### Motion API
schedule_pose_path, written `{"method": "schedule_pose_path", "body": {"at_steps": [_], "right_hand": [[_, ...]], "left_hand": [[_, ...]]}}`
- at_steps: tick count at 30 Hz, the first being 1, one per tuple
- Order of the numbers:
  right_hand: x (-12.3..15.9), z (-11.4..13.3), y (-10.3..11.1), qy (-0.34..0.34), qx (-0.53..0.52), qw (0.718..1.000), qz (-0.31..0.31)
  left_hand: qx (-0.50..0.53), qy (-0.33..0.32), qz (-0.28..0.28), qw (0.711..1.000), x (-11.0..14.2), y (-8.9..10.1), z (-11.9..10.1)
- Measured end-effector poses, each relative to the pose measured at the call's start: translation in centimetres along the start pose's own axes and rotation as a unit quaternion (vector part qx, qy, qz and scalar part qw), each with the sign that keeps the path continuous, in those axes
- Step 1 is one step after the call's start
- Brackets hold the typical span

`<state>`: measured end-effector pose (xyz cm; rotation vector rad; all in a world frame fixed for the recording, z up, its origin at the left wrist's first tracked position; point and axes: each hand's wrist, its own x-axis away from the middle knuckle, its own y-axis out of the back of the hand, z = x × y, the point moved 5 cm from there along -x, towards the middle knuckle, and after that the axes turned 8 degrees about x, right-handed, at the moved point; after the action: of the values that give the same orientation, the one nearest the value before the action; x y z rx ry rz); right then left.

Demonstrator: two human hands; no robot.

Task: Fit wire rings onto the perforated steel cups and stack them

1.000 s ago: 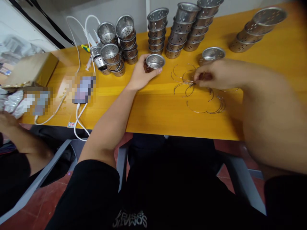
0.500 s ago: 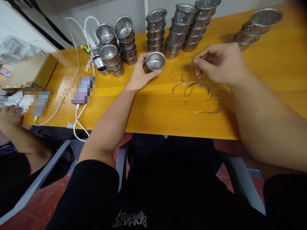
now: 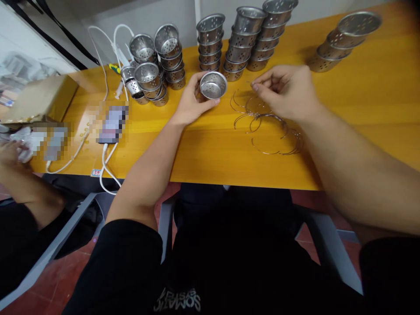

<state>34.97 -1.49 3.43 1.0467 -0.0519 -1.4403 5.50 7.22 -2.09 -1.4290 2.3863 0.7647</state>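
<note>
My left hand (image 3: 191, 101) grips a small perforated steel cup (image 3: 213, 85) that rests on the yellow table (image 3: 210, 148). To its right, my right hand (image 3: 285, 91) is raised slightly, its thumb and forefinger pinched on a thin wire ring (image 3: 253, 85). Below that hand, several loose wire rings (image 3: 269, 129) lie in a heap on the table.
Stacks of perforated cups (image 3: 252, 37) stand along the back, with more at the left (image 3: 154, 65) and far right (image 3: 344, 41). White cables (image 3: 106, 162), a phone (image 3: 113, 123) and a cardboard box (image 3: 39, 98) sit at the left. Another person's hand (image 3: 13, 153) works at the left edge.
My right hand has lifted off the ring heap with one ring pinched and moved left toward the cup. The left hand keeps its hold on the cup.
</note>
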Motion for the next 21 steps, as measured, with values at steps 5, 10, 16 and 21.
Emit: {"method": "schedule_pose_path", "body": {"at_steps": [5, 10, 16, 21], "right_hand": [[-0.1, -0.1, 0.4, 0.013, -0.013, 1.0, -0.02], [0.0, -0.3, 0.5, 0.013, -0.01, 1.0, -0.02], [-0.2, -0.4, 0.2, 0.017, -0.009, 0.999, -0.034], [-0.3, 1.2, -0.8, 0.005, -0.021, 0.998, -0.051]], "left_hand": [[0.07, 0.026, -0.051, 0.996, 0.1, 0.1, -1.8], [0.148, 0.07, -0.044, 0.986, 0.6, -0.9, -2.7], [0.019, 0.009, 0.002, 1.0, 0.1, -1.8, -1.0], [0.036, -0.019, 0.035, 0.999, 0.5, -3.8, -1.6]]}}
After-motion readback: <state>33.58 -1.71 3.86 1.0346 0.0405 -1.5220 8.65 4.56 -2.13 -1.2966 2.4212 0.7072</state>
